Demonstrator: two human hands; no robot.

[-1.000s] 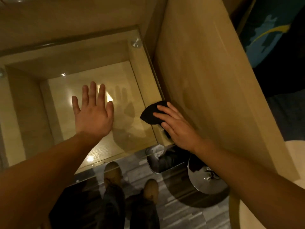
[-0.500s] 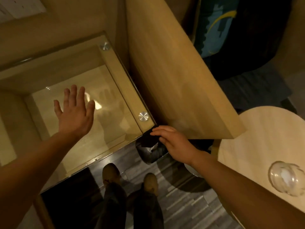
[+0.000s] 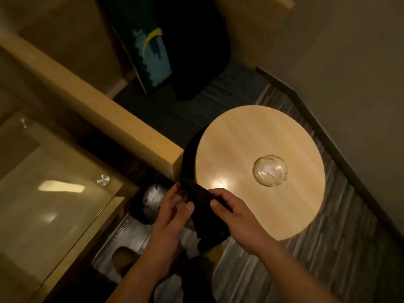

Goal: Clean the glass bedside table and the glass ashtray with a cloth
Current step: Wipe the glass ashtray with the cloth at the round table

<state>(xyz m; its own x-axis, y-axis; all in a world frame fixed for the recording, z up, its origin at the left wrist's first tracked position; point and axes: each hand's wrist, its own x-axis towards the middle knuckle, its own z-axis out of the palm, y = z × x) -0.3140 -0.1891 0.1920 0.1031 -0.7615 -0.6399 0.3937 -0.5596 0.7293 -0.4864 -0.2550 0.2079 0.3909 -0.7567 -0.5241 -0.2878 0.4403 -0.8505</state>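
Cloth is what I watch first: dark, bunched between both hands in front of me, with a loose tail hanging down toward the floor. My left hand has its fingers curled onto the cloth's left end, thumb pressed against it; my right hand pinches the other end, thumb on top and fingers closed underneath. Both grips look light to me, more a refolding hold than a firm clamp.

The glass ashtray sits alone on the round wooden table, well apart from my hands and nearer the table's right half. It appears to hold some pale residue, though blur keeps me from saying what. The glass bedside table lies off to my left, with 1 round metal fixing showing at its near corner.

Risks as I judge them: the hanging tail could sweep the ashtray and slide it toward the table's edge if I reach in carelessly. Glass on smooth wood probably skates easily, so wiping with 1 hand and no steadying hand may push it off. Tipping it could spill the residue onto the wood. A bin sits directly below my hands, so a slack grip could drop the cloth into it.
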